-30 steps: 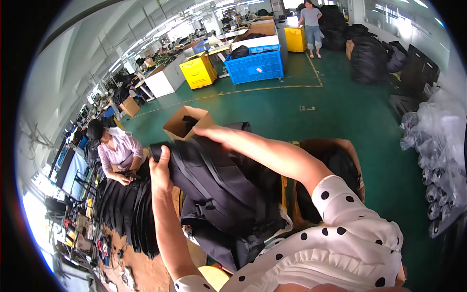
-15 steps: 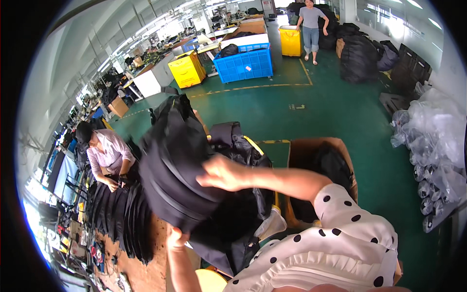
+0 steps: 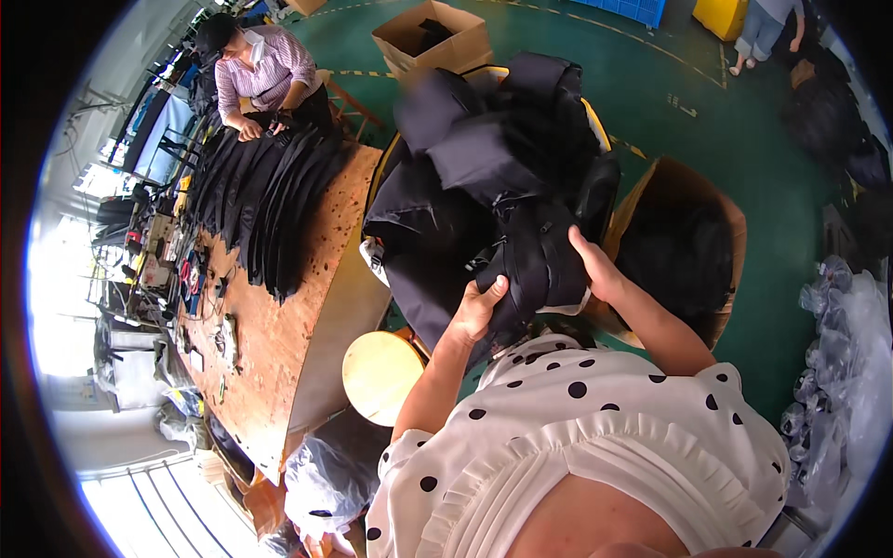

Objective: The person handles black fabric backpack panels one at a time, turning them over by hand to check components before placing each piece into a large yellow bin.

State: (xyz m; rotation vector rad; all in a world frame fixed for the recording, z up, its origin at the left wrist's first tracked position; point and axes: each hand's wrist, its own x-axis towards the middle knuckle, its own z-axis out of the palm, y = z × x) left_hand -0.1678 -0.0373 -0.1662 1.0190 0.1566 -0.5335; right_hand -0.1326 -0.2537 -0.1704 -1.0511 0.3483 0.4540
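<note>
In front of my body I hold a black bag (image 3: 539,256) with zips and straps between my two hands. My left hand (image 3: 477,313) is closed on its near left side, thumb on top. On its right side my right hand (image 3: 597,267) grips the edge, thumb up, the other fingers mostly hidden behind the fabric. Beyond and beneath it lies a heap of black bags (image 3: 488,153) in a container with a yellow rim (image 3: 596,126). The held bag touches this heap, and its lower outline blends into it.
A wooden table (image 3: 270,349) at left carries a row of black pieces (image 3: 265,205), which a co-worker (image 3: 265,74) handles. A round stool (image 3: 381,377) stands by the table. Cardboard boxes (image 3: 433,42) stand beyond the heap and at right (image 3: 730,232). Clear plastic bags (image 3: 842,353) lie far right.
The black bag has come down from its raised position at the left to the heap before me. My right hand has moved from its front to its right side. The view has tilted down.
</note>
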